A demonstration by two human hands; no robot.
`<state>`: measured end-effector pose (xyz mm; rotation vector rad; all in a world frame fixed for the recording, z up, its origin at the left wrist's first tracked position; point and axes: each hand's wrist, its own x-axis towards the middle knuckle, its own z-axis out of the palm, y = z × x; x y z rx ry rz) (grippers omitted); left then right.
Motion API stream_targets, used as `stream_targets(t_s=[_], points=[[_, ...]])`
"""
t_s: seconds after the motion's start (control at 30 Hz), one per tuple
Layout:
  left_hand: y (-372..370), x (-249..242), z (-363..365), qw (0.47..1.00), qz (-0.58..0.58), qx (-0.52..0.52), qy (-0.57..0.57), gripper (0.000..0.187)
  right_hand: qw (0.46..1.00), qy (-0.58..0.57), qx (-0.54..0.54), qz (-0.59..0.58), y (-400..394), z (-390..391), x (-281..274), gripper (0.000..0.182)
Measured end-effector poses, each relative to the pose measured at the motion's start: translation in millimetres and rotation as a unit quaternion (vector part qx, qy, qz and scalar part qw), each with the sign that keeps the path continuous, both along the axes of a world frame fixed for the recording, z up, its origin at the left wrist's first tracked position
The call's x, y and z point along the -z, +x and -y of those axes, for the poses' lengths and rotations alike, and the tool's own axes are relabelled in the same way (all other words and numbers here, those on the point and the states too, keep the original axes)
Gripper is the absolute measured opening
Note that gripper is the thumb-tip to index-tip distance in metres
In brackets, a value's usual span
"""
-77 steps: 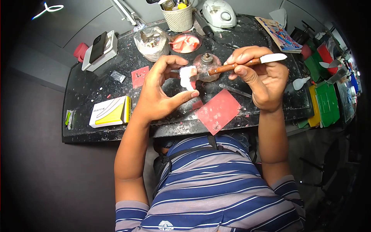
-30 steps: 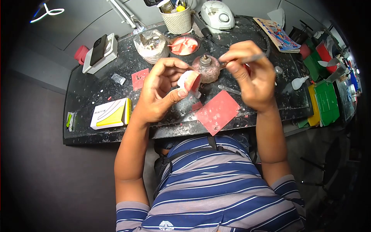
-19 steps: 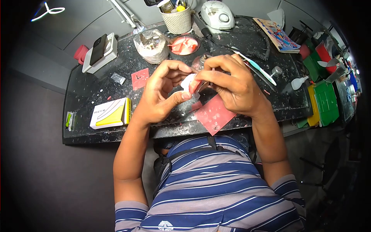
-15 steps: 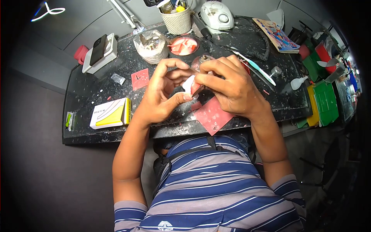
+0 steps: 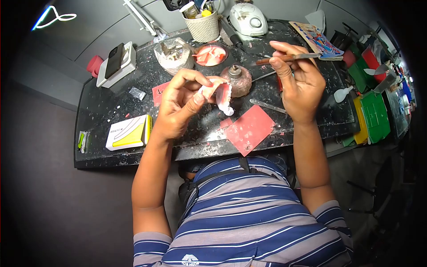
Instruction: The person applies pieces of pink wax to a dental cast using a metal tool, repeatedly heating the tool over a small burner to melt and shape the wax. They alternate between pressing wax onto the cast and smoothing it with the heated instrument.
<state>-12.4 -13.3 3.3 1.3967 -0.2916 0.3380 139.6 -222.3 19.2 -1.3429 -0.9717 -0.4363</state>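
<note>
My left hand (image 5: 174,111) pinches a pink wax denture base with a whitish toothed edge (image 5: 224,95) between thumb and fingers, tilted above the table. In my right hand (image 5: 307,91), raised to the right, is a wax knife (image 5: 291,58) with a brown handle, held nearly level between thumb and fingers. A round glass spirit lamp (image 5: 240,86) with a metal top stands just behind the denture base. Below both hands lies a pink wax sheet (image 5: 251,129), with a small metal spatula (image 5: 269,107) behind it. Another wax sheet (image 5: 159,94) is partly hidden by my left hand.
A yellow-white box (image 5: 129,132) lies at the front left. Farther back are a plastic bag of scraps (image 5: 172,60), a dish of pink wax pieces (image 5: 210,55), a woven cup of tools (image 5: 202,29) and a white control unit (image 5: 249,20). Green bins (image 5: 374,118) stand right.
My hands have moved apart. My right hand has gone up and right with the wax knife, uncovering the spirit lamp and spatula. The denture base stays in my left hand, now turned.
</note>
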Motion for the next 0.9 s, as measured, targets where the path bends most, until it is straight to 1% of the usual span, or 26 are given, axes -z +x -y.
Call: stream_targets(t_s=[0.03, 0.07, 0.1, 0.17, 0.23, 0.3, 0.57, 0.63, 0.9], points=[[-0.9, -0.5, -0.3, 0.999, 0.005, 0.009, -0.034, 0.028, 0.998, 0.033, -0.028, -0.051, 0.4, -1.1, 2.3, 0.02], [-0.1, 3.3, -3.3, 1.0, 0.012, -0.004, -0.021, 0.026, 0.991, 0.067, -0.056, -0.102, 0.9, -2.1, 3.2, 0.02], [0.5, 4.9, -5.3, 1.0, 0.012, -0.005, -0.021, 0.026, 0.991, 0.067, -0.057, -0.102, 1.6, -2.1, 3.0, 0.02], [2.1, 7.3, -8.7, 0.994, 0.004, 0.029, -0.102, 0.027, 0.984, 0.082, -0.086, -0.133, 3.0, -1.0, 3.0, 0.018], [4.4, 9.0, -12.6, 0.993, 0.007, 0.033, -0.111, 0.028, 0.983, 0.079, -0.082, -0.142, 2.4, -0.4, 1.6, 0.017], [4.8, 7.4, -13.7, 0.986, -0.002, 0.055, -0.16, 0.029, 0.983, 0.076, -0.078, -0.151, 2.3, -0.4, 0.7, 0.016], [3.4, 2.0, -9.8, 0.984, -0.021, 0.055, -0.167, 0.03, 0.982, 0.086, -0.061, -0.158, 2.0, -0.9, -0.6, 0.013], [4.0, 3.1, -9.8, 0.99, -0.028, 0.021, -0.14, 0.031, 0.981, 0.088, -0.061, -0.16, 2.2, -0.8, -0.4, 0.013], [3.9, 3.4, -9.4, 0.992, -0.074, -0.015, -0.1, 0.031, 0.981, 0.09, -0.06, -0.163, 2.8, -0.5, -1.1, 0.014]])
